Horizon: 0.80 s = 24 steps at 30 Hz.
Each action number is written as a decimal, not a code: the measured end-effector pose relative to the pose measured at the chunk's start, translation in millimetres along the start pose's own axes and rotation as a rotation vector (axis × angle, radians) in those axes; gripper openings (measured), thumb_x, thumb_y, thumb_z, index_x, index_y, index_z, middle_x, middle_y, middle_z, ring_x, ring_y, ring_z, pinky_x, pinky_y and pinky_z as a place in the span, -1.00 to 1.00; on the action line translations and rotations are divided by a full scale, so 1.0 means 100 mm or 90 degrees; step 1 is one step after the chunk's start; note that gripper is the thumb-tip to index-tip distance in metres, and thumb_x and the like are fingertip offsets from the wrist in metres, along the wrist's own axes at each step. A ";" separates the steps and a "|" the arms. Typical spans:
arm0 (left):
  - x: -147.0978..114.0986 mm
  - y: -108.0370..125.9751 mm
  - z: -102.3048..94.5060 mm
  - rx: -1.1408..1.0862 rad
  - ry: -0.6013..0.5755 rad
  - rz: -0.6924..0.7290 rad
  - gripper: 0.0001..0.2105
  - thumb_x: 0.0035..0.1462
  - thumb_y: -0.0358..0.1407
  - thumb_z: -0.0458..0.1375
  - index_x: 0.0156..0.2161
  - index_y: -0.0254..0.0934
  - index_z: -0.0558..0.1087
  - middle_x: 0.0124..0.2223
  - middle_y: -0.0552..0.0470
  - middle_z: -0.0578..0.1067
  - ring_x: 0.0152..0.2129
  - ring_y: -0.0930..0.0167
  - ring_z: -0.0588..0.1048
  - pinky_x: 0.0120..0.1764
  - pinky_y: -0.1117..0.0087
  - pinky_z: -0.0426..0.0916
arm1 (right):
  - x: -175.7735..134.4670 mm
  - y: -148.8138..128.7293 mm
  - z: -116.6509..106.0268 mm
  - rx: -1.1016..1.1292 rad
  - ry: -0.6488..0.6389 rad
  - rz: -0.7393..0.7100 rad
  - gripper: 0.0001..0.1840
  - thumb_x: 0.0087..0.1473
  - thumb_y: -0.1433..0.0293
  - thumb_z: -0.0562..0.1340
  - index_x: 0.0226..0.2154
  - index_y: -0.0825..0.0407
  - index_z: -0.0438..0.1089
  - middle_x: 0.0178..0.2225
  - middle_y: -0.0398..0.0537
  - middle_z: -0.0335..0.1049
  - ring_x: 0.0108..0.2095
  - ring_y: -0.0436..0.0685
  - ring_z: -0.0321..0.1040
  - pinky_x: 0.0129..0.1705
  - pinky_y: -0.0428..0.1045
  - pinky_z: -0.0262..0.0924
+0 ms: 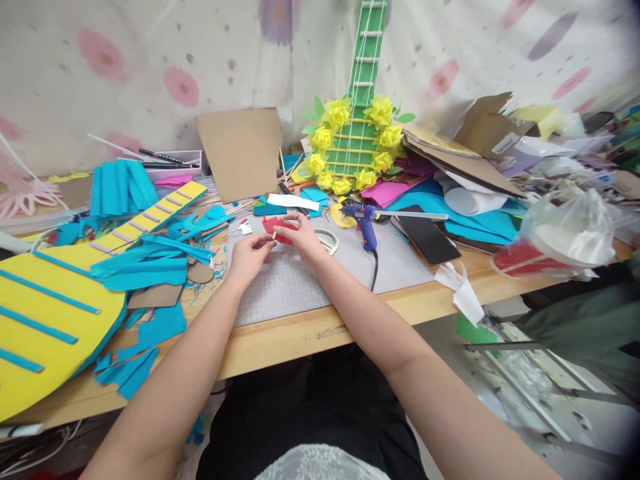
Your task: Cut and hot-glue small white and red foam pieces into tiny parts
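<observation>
Over the cutting mat (pixel 280 293), my two hands nearly meet at the fingertips. My left hand (pixel 249 259) is closed in a pinch; what it holds, if anything, is hidden. Between the hands a small white piece (pixel 274 235) sits at the fingertips of my right hand (pixel 300 239), which is pinched closed. Red paper (pixel 271 224) shows beneath and behind the right fingers; whether they touch it I cannot tell. Several short white bits (pixel 245 227) lie just left of it. A pale loop-shaped handle (pixel 330 241) lies beside my right wrist, partly hidden.
A blue glue gun (pixel 367 227) and a black phone (pixel 429 237) lie right. At the back stands a green guitar shape (pixel 363 100) with yellow flowers (pixel 337 115). Left are a yellow guitar shape (pixel 55 293) and blue scraps (pixel 145 273). A bagged bucket (pixel 530 253) stands far right.
</observation>
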State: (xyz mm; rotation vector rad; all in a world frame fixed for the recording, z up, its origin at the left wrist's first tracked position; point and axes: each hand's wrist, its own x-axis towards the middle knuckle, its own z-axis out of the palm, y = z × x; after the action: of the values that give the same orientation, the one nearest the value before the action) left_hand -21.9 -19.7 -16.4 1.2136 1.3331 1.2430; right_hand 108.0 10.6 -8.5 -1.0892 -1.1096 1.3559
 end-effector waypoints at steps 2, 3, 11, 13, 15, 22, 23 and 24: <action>-0.01 0.01 0.00 -0.003 -0.003 -0.004 -0.67 -0.26 -0.22 0.30 -0.30 -0.33 0.55 -0.40 -0.02 0.53 -0.52 0.43 0.42 -0.51 0.44 0.37 | 0.00 0.01 -0.01 -0.023 -0.009 -0.026 -0.56 -0.28 0.36 0.37 -0.30 0.01 0.22 -0.40 -0.18 0.37 -0.35 0.02 0.36 -0.12 0.09 0.29; -0.01 0.01 0.00 -0.004 -0.005 -0.004 -0.67 -0.26 -0.23 0.30 -0.30 -0.33 0.55 -0.39 -0.02 0.54 -0.51 0.43 0.43 -0.50 0.43 0.37 | 0.00 0.02 -0.01 -0.032 -0.008 -0.038 -0.57 -0.29 0.36 0.36 -0.31 0.01 0.22 -0.40 -0.19 0.37 -0.33 0.02 0.36 -0.11 0.10 0.28; -0.02 0.02 0.03 -0.026 -0.006 -0.013 -0.67 -0.28 -0.23 0.30 -0.31 -0.33 0.55 -0.39 -0.02 0.53 -0.50 0.43 0.43 -0.51 0.44 0.39 | -0.04 -0.05 -0.02 -0.009 -0.018 -0.037 -0.56 -0.28 0.41 0.33 -0.29 0.00 0.19 -0.42 -0.22 0.36 -0.34 0.03 0.37 -0.12 0.08 0.28; -0.03 0.05 0.03 -0.031 -0.011 -0.020 -0.67 -0.29 -0.23 0.31 -0.33 -0.34 0.54 -0.39 -0.03 0.53 -0.49 0.43 0.44 -0.51 0.44 0.40 | -0.04 -0.06 -0.02 -0.003 -0.019 -0.034 -0.59 -0.26 0.43 0.32 -0.30 0.00 0.19 -0.43 -0.22 0.36 -0.35 0.02 0.37 -0.13 0.07 0.28; -0.05 0.09 0.03 -0.029 -0.025 -0.036 -0.66 -0.30 -0.22 0.32 -0.32 -0.34 0.54 -0.37 -0.04 0.53 -0.47 0.41 0.46 -0.50 0.42 0.42 | -0.04 -0.07 -0.03 0.000 -0.014 -0.030 -0.62 -0.25 0.45 0.31 -0.32 0.00 0.18 -0.44 -0.22 0.36 -0.36 0.01 0.37 -0.14 0.06 0.28; -0.09 0.25 -0.02 -0.083 -0.036 -0.107 -0.62 -0.26 -0.18 0.32 -0.25 -0.29 0.52 -0.22 -0.06 0.54 -0.34 0.37 0.52 -0.39 0.41 0.44 | -0.05 -0.11 -0.07 0.023 -0.041 -0.005 -0.61 -0.24 0.44 0.33 -0.32 0.01 0.19 -0.43 -0.21 0.39 -0.45 -0.03 0.36 -0.20 0.02 0.30; -0.09 0.27 -0.02 -0.085 -0.037 -0.117 -0.62 -0.25 -0.18 0.32 -0.25 -0.29 0.52 -0.23 -0.06 0.55 -0.35 0.38 0.53 -0.38 0.43 0.43 | -0.05 -0.11 -0.08 0.025 -0.046 -0.010 -0.61 -0.25 0.44 0.33 -0.32 0.01 0.20 -0.43 -0.21 0.39 -0.44 -0.03 0.37 -0.21 0.01 0.30; -0.09 0.29 -0.02 -0.082 -0.037 -0.124 -0.63 -0.23 -0.19 0.31 -0.24 -0.29 0.52 -0.23 -0.06 0.55 -0.37 0.39 0.54 -0.39 0.45 0.42 | -0.05 -0.11 -0.08 0.026 -0.052 -0.015 -0.61 -0.25 0.43 0.34 -0.32 0.01 0.20 -0.43 -0.22 0.39 -0.43 -0.03 0.37 -0.22 0.00 0.30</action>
State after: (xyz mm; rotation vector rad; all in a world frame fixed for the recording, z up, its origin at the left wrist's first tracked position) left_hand -21.4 -28.6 12.3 0.9978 1.2768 1.1283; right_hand 118.3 6.4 0.8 -0.9962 -1.1460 1.4079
